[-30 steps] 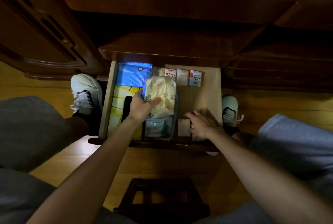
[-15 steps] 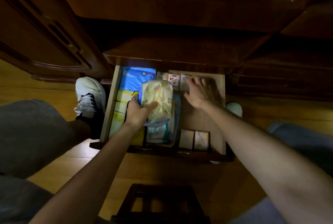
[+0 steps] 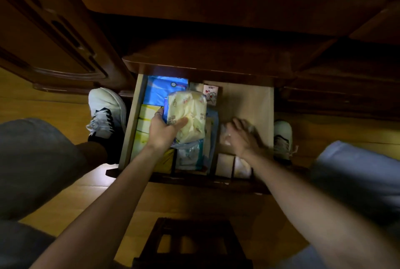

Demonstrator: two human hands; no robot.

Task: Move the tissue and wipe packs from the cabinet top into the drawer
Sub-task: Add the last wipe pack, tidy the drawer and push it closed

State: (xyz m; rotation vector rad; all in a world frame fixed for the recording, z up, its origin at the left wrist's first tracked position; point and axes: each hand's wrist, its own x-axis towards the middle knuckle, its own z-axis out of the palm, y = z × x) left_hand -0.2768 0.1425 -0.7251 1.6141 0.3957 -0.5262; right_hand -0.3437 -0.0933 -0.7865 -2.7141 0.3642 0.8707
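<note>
Left hand: the left hand (image 3: 161,130) is seen at frame centre, wrapped around the lower end of a pale yellow pack (image 3: 187,115), thumb laid across its front.
Right hand: the right hand (image 3: 242,136) is blurred, right of centre; small packs (image 3: 225,136) appear to be gathered under its curled fingers, but the hold cannot be told for certain.
Drawer: the open drawer (image 3: 264,104) is seen at centre, its front edge toward the bottom of the frame.
Yellow pack: it is held over the middle of the drawer, above a clear-wrapped pack (image 3: 188,156); its long axis runs from bottom to top of the frame.
Already stowed: a blue pack (image 3: 160,91) lies at the drawer's upper left, yellow packs (image 3: 147,126) lie down the left wall, a cartoon-printed pack (image 3: 211,94) stands at the upper edge, and two small packs (image 3: 225,163) stand at the lower right.
Key relation: bare drawer floor is seen in the upper right part, just above the right hand, so that hand is judged nearer to it.
Room: the left column is filled; little clearance is left around the yellow pack.
Cabinet top: the cabinet top (image 3: 216,4) is too dark for any packs left on it to be told.
</note>
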